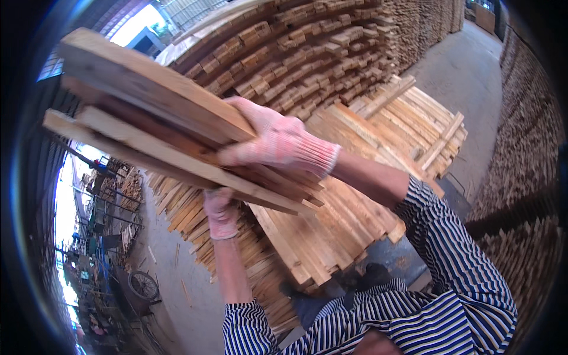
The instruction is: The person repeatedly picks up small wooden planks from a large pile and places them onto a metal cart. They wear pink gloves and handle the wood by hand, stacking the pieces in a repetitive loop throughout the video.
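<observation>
Both hands in pink-and-white knit gloves, clamped on one bundle of wooden boards point(177, 136). Bundle is up in the air, slanting over the left side of the plank stack point(337, 219), which is the landmark here. Right hand point(281, 139) grips the bundle from above, around the thick top board; left hand point(220, 214) is under it, touching the lower edge, fingers partly hidden. Thinner boards sit below the thick one with gaps between; outer ends slightly blurred.

Surface: plank stack's top is pale planks laid side by side, near ends uneven. Two loose crosspieces point(441, 142) lie across its far right part. What the stack rests on, cannot tell.

Room: timber yard or shed. Left of the plank stack, close beside it, a lower pile of narrow strips point(189, 222), ends jutting out. Beyond the plank stack, a long timber wall point(296, 53) of layered boards, stacked high. Right of it, past a strip of grey concrete floor point(458, 65), a tall bank of stacked sticks point(526, 130). Well left of it, across more floor, a spoked wheel point(143, 285) and clutter, too small to sort. Dark corrugated wall point(26, 136) farther left, bright openings beside it.
</observation>
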Tool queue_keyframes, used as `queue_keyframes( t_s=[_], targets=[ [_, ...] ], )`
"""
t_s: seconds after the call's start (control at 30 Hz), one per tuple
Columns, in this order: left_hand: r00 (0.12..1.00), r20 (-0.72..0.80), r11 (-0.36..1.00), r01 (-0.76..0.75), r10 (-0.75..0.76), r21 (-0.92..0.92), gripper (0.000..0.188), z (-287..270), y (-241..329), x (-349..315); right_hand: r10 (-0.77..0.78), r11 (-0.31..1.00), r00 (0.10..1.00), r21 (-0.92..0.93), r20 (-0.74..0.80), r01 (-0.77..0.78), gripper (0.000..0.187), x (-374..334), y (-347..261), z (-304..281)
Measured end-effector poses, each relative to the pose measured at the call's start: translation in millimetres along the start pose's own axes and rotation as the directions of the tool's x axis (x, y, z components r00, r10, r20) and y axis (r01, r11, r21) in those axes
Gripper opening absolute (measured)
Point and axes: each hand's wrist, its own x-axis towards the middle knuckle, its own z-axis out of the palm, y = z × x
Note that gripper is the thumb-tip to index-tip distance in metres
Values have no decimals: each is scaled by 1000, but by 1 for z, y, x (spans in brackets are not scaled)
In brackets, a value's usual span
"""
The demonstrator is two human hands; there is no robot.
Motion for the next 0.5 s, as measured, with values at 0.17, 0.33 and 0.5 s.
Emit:
queue_keyframes(
  t_s=[0.17, 0.33, 0.5],
  targets=[
    [974, 116, 901, -223, 193, 372, 85, 29, -101, -12, -56, 994, 996, -100, -66, 50, 83, -53, 143, -17],
    [996, 6, 951, 81, -87, 299, 77, 72, -113, 2, 135, 987, 990, 97, -50, -129, 79, -56, 166, -46],
    [971, -112, 968, 226, -213, 113, 61, 83, -89, -4, 373, 880, 927, -303, -35, -366, 79, -64, 80, -52]
  ],
)
